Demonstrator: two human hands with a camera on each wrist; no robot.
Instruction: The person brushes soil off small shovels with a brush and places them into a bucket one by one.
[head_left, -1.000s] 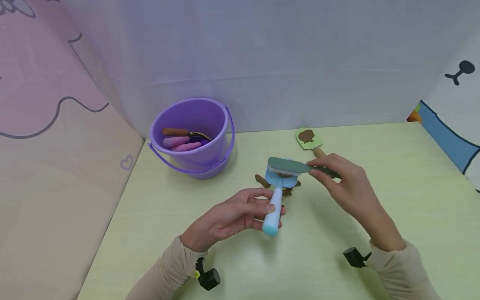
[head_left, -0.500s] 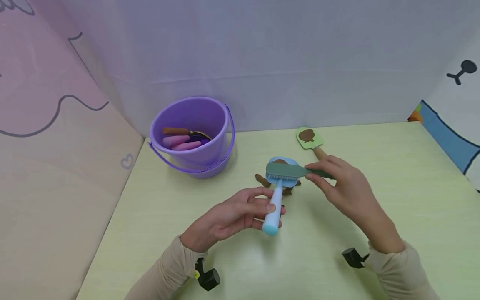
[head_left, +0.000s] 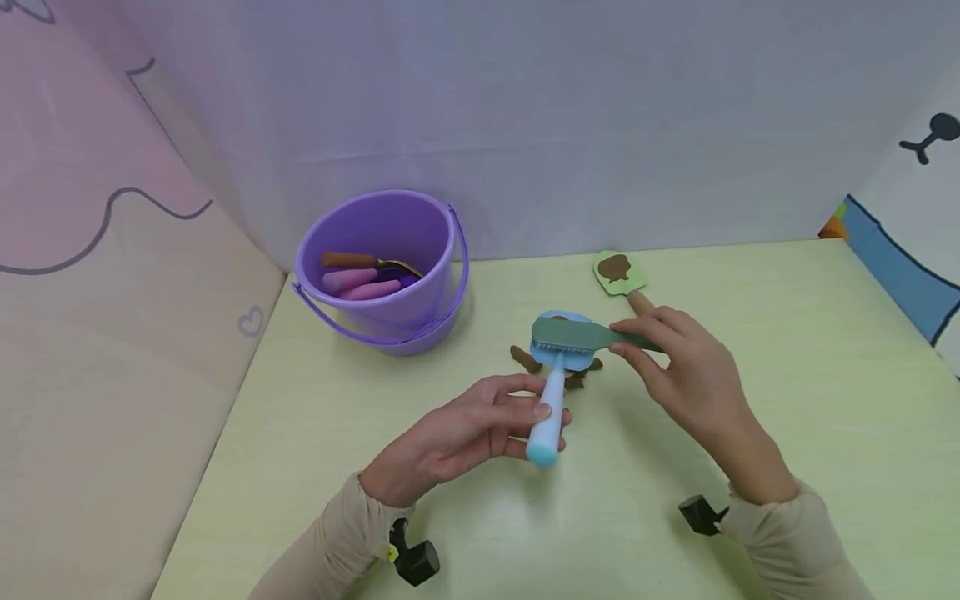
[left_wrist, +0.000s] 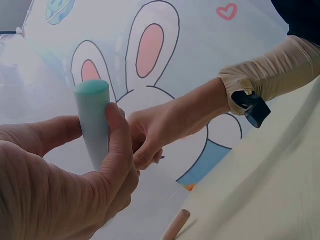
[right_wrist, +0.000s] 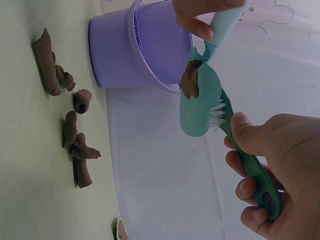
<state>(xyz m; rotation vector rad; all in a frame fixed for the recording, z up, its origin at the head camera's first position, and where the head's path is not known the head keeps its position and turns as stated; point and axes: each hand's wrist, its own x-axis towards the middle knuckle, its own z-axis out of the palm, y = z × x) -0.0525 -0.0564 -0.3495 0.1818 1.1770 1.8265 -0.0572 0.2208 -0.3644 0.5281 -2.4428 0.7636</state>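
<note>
Your left hand (head_left: 480, 429), thumb on top, grips the blue shovel (head_left: 555, 392), whose long axis points away from you beyond that hand, while your right hand (head_left: 693, 371) pinches the green brush (head_left: 573, 335), pointing crosswise to that hand's left.

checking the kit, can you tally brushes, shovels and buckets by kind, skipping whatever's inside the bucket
Brushes: 1, the green brush in the right hand
Shovels: 2, the blue shovel in the left hand and the light green shovel on the table
Buckets: 1, the purple bucket
Total: 4
</note>
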